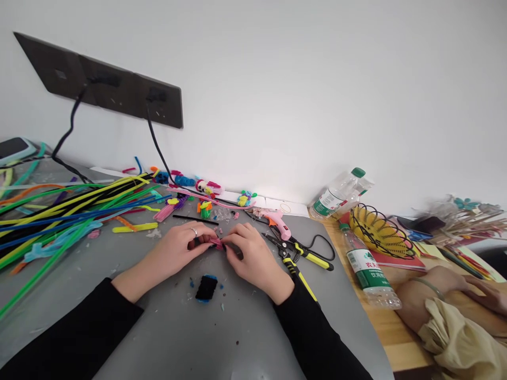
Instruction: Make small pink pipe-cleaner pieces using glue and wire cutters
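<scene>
Between the fingertips of both hands is a small pink fuzzy piece (pixel 216 243), which looks like pipe cleaner; much of it is hidden by the fingers. My left hand (pixel 189 241) pinches its left side and wears a ring. From the right, my right hand (pixel 247 252) pinches the other end with thumb and forefinger. Just below the hands, a black fuzzy block (pixel 206 287) with blue edges lies on the grey mat (pixel 166 327). A short black pipe cleaner (pixel 195 219) rests beyond the left hand.
Many coloured pipe cleaners (pixel 79 211) heap at the left. A pink glue gun (pixel 279 222) and yellow-handled pliers (pixel 295 266) lie right of my hands. Small fuzzy figures (pixel 204 186) line the wall. Water bottles (pixel 366 272), a yellow basket (pixel 378 232) and another person's arm (pixel 428 295) are farther right.
</scene>
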The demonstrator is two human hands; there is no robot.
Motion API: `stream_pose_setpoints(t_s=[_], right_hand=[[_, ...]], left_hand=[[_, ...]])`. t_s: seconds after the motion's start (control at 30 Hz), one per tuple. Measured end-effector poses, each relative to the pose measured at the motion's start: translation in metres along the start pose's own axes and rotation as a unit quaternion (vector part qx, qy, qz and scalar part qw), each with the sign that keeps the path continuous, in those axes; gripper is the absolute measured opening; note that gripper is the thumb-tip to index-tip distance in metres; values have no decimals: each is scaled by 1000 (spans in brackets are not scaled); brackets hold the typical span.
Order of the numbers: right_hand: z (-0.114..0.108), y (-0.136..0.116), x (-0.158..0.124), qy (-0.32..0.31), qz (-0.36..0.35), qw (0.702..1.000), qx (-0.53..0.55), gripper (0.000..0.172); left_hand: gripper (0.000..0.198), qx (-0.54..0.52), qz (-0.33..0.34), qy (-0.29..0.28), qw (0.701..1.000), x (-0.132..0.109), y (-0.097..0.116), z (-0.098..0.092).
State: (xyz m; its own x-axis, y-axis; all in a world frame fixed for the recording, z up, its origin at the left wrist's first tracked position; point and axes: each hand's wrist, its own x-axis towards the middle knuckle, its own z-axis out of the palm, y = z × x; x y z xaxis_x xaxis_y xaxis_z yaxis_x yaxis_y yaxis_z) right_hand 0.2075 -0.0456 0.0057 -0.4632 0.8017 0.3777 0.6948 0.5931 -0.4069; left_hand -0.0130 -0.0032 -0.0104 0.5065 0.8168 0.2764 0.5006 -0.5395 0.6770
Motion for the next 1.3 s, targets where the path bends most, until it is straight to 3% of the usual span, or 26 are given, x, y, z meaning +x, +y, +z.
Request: stream_pose_setpoints(t_s=[0.27,0.4,0.57,0.87,1.3], right_hand=[[6,3,2,5,-2,998,-66,13],[9,4,3,16,-11,997,-80,2],[7,5,3,22,-14,995,-93,4],[6,4,3,19,-35,997,-71,8],[4,4,3,10,-57,993,-98,12]], left_hand=[[38,10,-15,23,1000,1,0,0],[37,15,-19,27,999,0,-1,1],[33,37,-20,31,999,-2,-3,0],[32,94,81,48,991,-3,-12,5],[27,93,105,67,988,-3,-10,7]])
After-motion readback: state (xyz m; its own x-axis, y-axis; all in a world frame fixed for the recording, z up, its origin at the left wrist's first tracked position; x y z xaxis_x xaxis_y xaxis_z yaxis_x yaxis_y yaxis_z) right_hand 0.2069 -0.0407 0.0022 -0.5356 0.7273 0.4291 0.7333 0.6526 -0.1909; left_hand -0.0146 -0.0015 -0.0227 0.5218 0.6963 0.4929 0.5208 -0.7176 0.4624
